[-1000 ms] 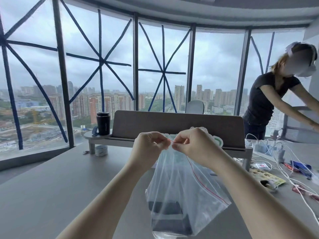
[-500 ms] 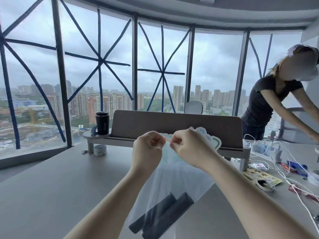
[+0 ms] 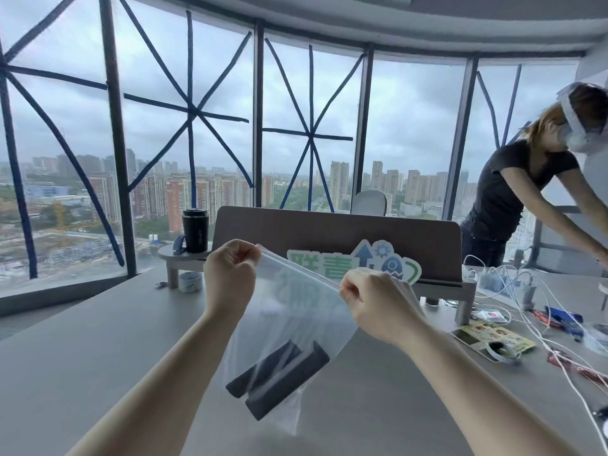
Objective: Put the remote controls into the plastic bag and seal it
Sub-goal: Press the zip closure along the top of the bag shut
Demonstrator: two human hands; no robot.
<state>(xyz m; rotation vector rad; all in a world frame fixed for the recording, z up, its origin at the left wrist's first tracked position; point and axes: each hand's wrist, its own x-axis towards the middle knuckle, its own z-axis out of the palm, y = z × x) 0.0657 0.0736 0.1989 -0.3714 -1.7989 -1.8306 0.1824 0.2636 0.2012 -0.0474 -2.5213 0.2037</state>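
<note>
Two dark, bar-shaped remote controls (image 3: 279,378) are seen low inside a clear plastic zip bag (image 3: 297,319) that is held up above the grey surface (image 3: 82,350). The red-lined top edge is pinched at one end by the closed fingers of the left hand (image 3: 230,274) and further along by those of the right hand (image 3: 375,299). If a stretch of the strip is skipped, the seal could be left gapped. Beyond, a black tumbler (image 3: 194,230) is stood.
</note>
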